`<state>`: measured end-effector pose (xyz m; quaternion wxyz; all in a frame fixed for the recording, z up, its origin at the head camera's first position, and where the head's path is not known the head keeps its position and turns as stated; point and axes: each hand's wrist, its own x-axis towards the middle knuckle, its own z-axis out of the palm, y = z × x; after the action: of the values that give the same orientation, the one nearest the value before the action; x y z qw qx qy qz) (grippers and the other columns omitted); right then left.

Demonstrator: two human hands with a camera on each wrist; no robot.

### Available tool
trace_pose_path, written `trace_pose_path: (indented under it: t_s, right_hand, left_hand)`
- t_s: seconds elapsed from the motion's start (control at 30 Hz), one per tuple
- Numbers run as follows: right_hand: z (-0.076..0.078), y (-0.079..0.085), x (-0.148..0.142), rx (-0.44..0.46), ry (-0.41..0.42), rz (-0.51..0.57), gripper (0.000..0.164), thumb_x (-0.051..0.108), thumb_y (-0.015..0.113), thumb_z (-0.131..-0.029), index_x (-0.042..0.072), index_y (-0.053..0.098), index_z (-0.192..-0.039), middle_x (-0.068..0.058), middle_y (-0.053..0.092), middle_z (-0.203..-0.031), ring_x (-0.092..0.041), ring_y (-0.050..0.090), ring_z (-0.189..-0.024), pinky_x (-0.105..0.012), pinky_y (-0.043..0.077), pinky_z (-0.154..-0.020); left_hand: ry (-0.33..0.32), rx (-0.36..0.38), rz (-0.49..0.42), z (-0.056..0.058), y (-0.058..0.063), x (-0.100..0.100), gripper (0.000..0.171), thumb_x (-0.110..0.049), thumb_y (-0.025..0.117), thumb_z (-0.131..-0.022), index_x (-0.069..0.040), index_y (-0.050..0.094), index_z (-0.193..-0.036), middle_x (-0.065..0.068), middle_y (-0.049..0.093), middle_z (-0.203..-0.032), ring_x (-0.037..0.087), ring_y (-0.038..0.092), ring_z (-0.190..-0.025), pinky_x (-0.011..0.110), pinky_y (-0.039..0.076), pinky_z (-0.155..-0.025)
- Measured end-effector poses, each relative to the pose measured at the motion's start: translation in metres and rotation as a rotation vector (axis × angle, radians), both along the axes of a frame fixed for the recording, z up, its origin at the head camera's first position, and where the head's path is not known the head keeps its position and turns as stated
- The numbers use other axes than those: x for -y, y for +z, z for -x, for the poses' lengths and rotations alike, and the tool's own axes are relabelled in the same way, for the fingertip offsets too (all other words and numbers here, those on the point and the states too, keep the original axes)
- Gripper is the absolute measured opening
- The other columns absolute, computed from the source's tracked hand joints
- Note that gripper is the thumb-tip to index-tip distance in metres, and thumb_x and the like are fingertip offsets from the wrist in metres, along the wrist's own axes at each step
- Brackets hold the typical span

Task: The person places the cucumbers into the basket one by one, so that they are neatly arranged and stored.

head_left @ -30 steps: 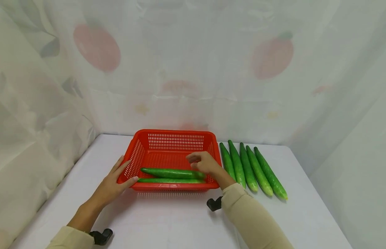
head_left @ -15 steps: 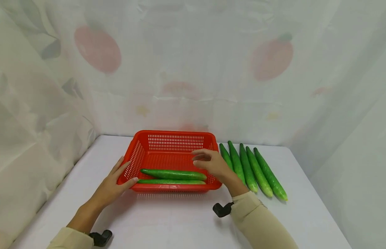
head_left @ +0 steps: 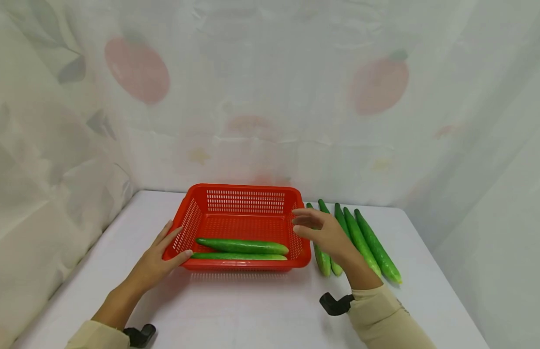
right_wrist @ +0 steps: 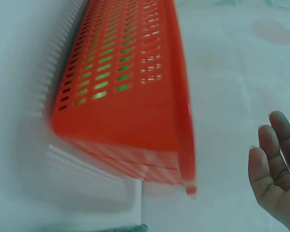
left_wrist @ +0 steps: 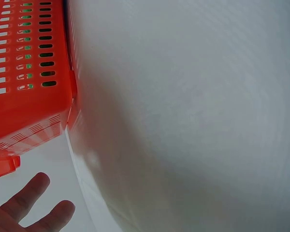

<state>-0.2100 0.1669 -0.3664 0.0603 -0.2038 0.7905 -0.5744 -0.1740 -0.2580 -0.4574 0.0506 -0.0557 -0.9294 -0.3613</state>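
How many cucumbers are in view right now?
7. Two cucumbers lie inside the red basket; five more cucumbers lie on the table to its right, some partly hidden behind the right hand.

we wear long sleeves of pale beige cloth. the left sleeve ends well behind the left hand, and the right sleeve ends behind the right hand, creased near its cuff. small dark marks, too small to read, show on its outer edge. on the inner side of each cuff, behind the thumb, we have a black, elbow-shaped fitting with a rounded end, one left, one right. both our hands are bare.
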Motion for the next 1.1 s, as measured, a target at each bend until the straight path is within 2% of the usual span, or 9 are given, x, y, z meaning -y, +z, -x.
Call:
trace_pose_path:
  t_s: [0.2,0.47,0.83,1.1]
  right_hand:
    - [-0.008,0.005,-0.012,-0.028,-0.037,-0.017,0.043,0.025,0.069,-0.091,0.013,0.059,-0.131,-0.016,0.06,-0.122,-0.028,0.057,-0.11,-0.041,0.051,-0.085]
    - [-0.013,0.004,-0.035,-0.077,-0.078,0.002,0.04,0.02,0.069,-0.091,0.009,0.06,-0.129,-0.01,0.064,-0.116,-0.029,0.057,-0.11,-0.038,0.051,-0.085]
    - [-0.025,-0.001,-0.068,-0.131,-0.163,-0.047,0.041,0.02,0.068,-0.092,0.008,0.058,-0.13,-0.009,0.063,-0.117,-0.027,0.057,-0.11,-0.03,0.05,-0.084]
    - [-0.031,-0.007,-0.084,-0.157,-0.24,-0.119,0.042,0.022,0.066,-0.094,0.009,0.056,-0.133,-0.009,0.062,-0.119,-0.015,0.058,-0.106,-0.027,0.05,-0.082]
  left_hand:
    - [0.003,0.007,0.002,-0.001,0.001,-0.001,0.081,-0.051,0.064,-0.089,-0.013,0.031,-0.152,0.003,0.005,-0.161,0.049,0.025,-0.134,0.073,0.031,-0.091]
    - [0.006,0.004,-0.009,-0.001,0.0,-0.003,0.08,-0.05,0.064,-0.089,-0.013,0.031,-0.152,0.004,0.006,-0.161,0.049,0.025,-0.134,0.071,0.032,-0.091]
    - [0.011,-0.004,0.006,0.0,-0.001,-0.002,0.08,-0.05,0.064,-0.089,-0.015,0.031,-0.152,0.001,0.005,-0.161,0.048,0.025,-0.135,0.072,0.032,-0.091]
    - [0.007,-0.011,0.002,0.001,-0.005,-0.001,0.081,-0.053,0.064,-0.088,-0.014,0.033,-0.152,0.001,0.006,-0.161,0.048,0.025,-0.135,0.072,0.031,-0.092]
